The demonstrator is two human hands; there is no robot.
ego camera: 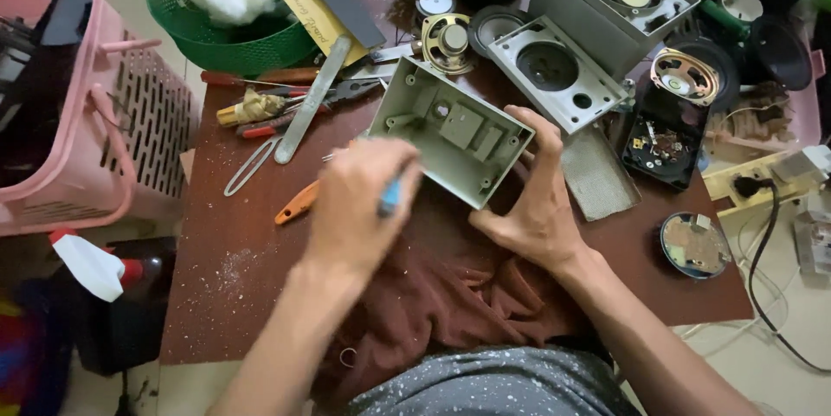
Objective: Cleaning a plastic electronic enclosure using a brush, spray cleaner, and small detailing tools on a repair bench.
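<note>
We see our left hand (359, 204) blurred, hiding most of the blue-handled tool (391, 197). The pink basket (82, 122) is cut off at the left edge.

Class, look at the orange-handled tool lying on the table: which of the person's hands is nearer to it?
Left. The left hand hovers just right of the orange-handled tool, gripping a blue tool; the right hand holds the grey casing, farther away.

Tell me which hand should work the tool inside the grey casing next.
Probably the left hand: it already grips a blue-handled tool at the open grey casing. The right hand is occupied, its fingers bracing the casing's far edge.
</note>
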